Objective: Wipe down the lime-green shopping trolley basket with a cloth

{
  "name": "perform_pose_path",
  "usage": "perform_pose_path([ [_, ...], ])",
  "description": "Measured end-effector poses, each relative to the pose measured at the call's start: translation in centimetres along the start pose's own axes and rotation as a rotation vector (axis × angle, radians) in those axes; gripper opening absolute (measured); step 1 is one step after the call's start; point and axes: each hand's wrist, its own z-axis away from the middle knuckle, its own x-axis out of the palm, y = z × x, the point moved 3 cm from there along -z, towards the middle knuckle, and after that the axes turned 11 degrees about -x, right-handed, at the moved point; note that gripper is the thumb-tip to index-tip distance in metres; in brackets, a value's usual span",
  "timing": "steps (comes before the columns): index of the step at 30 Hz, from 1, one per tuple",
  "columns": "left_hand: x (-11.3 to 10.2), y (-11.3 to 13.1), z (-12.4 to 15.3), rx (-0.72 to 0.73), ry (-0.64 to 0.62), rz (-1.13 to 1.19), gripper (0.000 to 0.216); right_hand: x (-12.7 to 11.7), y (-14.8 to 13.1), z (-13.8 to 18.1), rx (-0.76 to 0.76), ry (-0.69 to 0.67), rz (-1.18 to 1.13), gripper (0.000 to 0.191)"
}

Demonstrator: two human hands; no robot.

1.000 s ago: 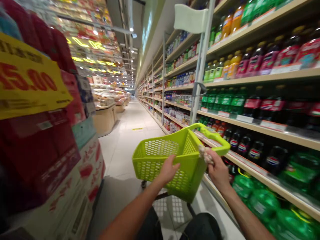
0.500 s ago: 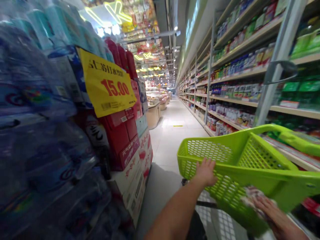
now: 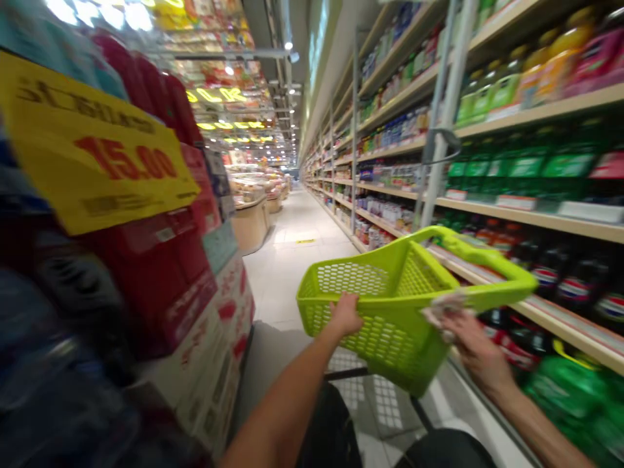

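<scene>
A lime-green plastic shopping cart (image 3: 414, 338) with perforated sides stands in front of my knees. My left hand (image 3: 347, 315) is closed over the cart's near rim, toward its front end. In my right hand (image 3: 465, 331) is a crumpled pale cloth (image 3: 441, 313), pressed against the upper rear corner of the cart's side, just below the handle (image 3: 502, 292). The palm and part of the fingers hide some of the cloth. Nothing is visible inside the basket from here.
Stacked drink cartons (image 3: 195, 286) with a yellow price sign (image 3: 112, 156) rise close on my left. Shelves of bottles (image 3: 546, 159) line the right side. A tiled aisle (image 3: 287, 279) runs ahead, past wooden display counters (image 3: 251, 224).
The view has swung right, so the sign and cartons shift left. My right hand with the cloth has moved up from the cart's lower side to the rim by the handle.
</scene>
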Motion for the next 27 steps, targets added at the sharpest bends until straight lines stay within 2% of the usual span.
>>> perform_pose_path([
  [2,0.0,-0.1,-0.4,-0.008,0.006,0.009,0.053,-3.1,2.3,-1.9,0.011,0.071,0.117,0.025],
  [5,0.2,-0.4,-1.6,0.001,0.011,0.016,0.052,-8.2,4.6,-4.5,0.167,0.370,0.364,0.031],
  [6,0.3,-0.6,-2.0,0.009,0.014,0.015,0.051,-9.1,4.9,-4.9,0.210,0.425,0.405,0.032],
  [7,0.4,-0.7,-2.2,0.009,0.023,-0.002,0.050,-9.1,4.9,-5.0,0.234,0.426,0.409,0.033],
  [9,0.4,-1.0,-2.5,0.008,0.044,-0.044,0.049,-7.6,4.5,-3.9,0.249,0.352,0.376,0.034],
  [11,0.4,-1.1,-2.6,0.011,0.062,-0.084,0.047,-4.6,3.4,-1.5,0.211,0.230,0.318,0.032],
  [14,0.5,-1.1,-2.7,0.028,0.061,-0.104,0.048,-0.7,1.2,1.7,0.015,-0.013,0.203,0.029],
  [16,0.6,-1.0,-2.9,0.032,0.057,-0.106,0.049,-0.3,0.3,1.9,-0.096,-0.101,0.179,0.030],
  [18,0.7,-1.0,-3.1,0.037,0.067,-0.095,0.049,-1.9,0.2,0.2,-0.081,-0.027,0.229,0.030],
  [21,0.7,-1.2,-3.6,0.056,0.080,-0.052,0.047,-5.0,0.6,-3.7,0.082,0.237,0.304,0.031],
  [22,0.7,-1.3,-3.7,0.060,0.077,-0.032,0.047,-5.4,0.6,-4.5,0.137,0.281,0.276,0.029],
  [25,0.8,-0.9,-2.8,0.050,0.143,0.090,0.044,-4.1,-0.5,-4.7,0.339,0.231,0.024,0.026],
  [27,1.1,0.4,-1.1,0.083,0.229,0.301,0.045,-2.4,-2.1,-3.3,0.510,0.208,-0.175,0.024],
])
